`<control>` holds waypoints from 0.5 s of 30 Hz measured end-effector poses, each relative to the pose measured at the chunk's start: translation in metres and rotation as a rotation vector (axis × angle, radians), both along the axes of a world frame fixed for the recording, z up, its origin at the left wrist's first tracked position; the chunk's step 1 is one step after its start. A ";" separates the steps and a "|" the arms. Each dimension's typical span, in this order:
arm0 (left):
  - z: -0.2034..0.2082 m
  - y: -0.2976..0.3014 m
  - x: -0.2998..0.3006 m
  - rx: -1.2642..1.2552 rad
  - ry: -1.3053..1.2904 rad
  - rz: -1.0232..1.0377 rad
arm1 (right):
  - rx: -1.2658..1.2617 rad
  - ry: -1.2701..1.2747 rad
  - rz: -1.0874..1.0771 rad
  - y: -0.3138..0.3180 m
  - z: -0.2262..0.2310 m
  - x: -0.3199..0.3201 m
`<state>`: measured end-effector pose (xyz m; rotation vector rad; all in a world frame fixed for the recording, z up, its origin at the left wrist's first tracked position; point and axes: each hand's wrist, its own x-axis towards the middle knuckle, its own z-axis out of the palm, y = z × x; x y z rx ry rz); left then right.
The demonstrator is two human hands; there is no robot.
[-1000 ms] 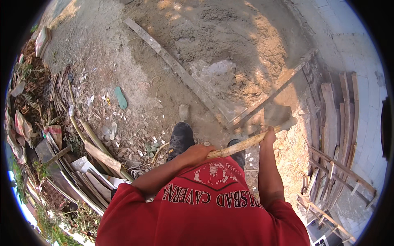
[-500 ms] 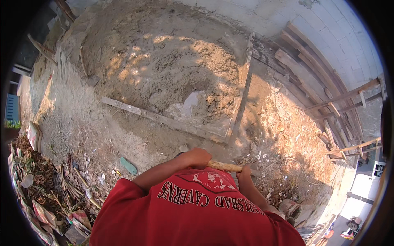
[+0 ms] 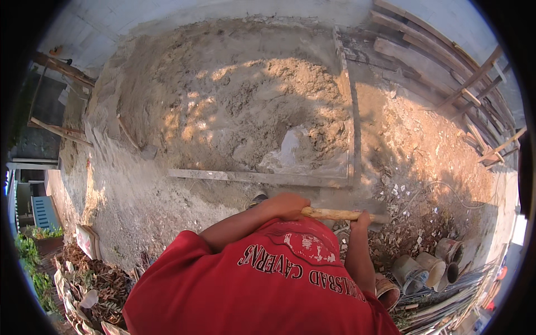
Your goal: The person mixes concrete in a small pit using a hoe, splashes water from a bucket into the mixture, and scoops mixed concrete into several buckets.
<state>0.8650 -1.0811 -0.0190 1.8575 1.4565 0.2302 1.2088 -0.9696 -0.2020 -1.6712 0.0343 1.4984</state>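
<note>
Across the front of my body I hold a hoe by its pale wooden handle (image 3: 329, 214). My left hand (image 3: 289, 206) is wrapped round the handle's left part, and my right hand (image 3: 361, 220) grips it farther right. Beyond the right hand shows a flat grey blade (image 3: 377, 210), partly hidden by the hand. Ahead lies a wide bed of wet grey-brown mortar (image 3: 245, 106), with a pale puddle (image 3: 289, 146) near its front right. A near board (image 3: 251, 178) and a right-hand board (image 3: 353, 111) edge it. A dark shoe tip (image 3: 258, 199) shows beside my left forearm.
A second long-handled tool (image 3: 129, 132) lies on the left of the bed. Planks (image 3: 424, 61) lean by the wall at the far right. Several buckets (image 3: 410, 273) stand at the lower right, near long thin rods (image 3: 452, 304). Dry leaves and sacks (image 3: 92, 290) heap at lower left.
The view has turned, so the mortar bed sits farther right and the buckets come into sight. A green sandal has left view. Both hands still grip the handle.
</note>
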 end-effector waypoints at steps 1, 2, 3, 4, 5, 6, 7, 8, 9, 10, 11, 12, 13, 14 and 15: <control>0.001 -0.020 -0.026 -0.028 0.002 0.015 | -0.048 -0.025 -0.010 -0.022 0.016 -0.041; 0.007 -0.022 -0.039 -0.007 -0.026 -0.001 | -0.058 -0.048 -0.013 -0.028 0.021 -0.051; 0.032 -0.012 -0.055 -0.242 -0.053 -0.059 | -0.016 -0.072 0.009 -0.028 0.021 -0.053; 0.044 -0.013 -0.076 -0.487 -0.071 -0.107 | 0.012 -0.089 0.049 -0.030 0.020 -0.060; 0.018 -0.041 -0.095 -0.593 -0.164 -0.054 | -0.002 -0.089 0.069 -0.035 0.018 -0.089; 0.008 -0.070 -0.108 -0.660 -0.259 -0.007 | -0.068 -0.068 0.137 -0.044 0.015 -0.123; -0.002 -0.097 -0.120 -0.723 -0.353 0.037 | -0.128 -0.047 0.206 -0.048 0.012 -0.157; 0.012 -0.112 -0.135 -0.747 -0.441 0.078 | -0.149 -0.086 0.315 -0.047 0.007 -0.188; 0.032 -0.124 -0.148 -0.783 -0.418 0.206 | -0.172 -0.126 0.426 -0.049 0.003 -0.220; 0.027 -0.156 -0.153 -0.783 -0.432 0.353 | -0.140 -0.063 0.478 -0.053 0.016 -0.273; 0.021 -0.169 -0.154 -0.804 -0.429 0.390 | -0.114 -0.002 0.524 -0.048 0.037 -0.327; 0.010 -0.179 -0.150 -0.848 -0.434 0.604 | -0.103 0.017 0.604 -0.045 0.038 -0.365; -0.002 -0.182 -0.145 -0.880 -0.428 0.821 | -0.084 0.041 0.685 -0.035 0.031 -0.403; -0.015 -0.176 -0.140 -0.790 -0.395 0.983 | -0.003 0.041 0.784 -0.027 0.018 -0.441; -0.039 -0.169 -0.141 -0.741 -0.330 1.072 | 0.074 0.042 0.876 -0.023 0.006 -0.476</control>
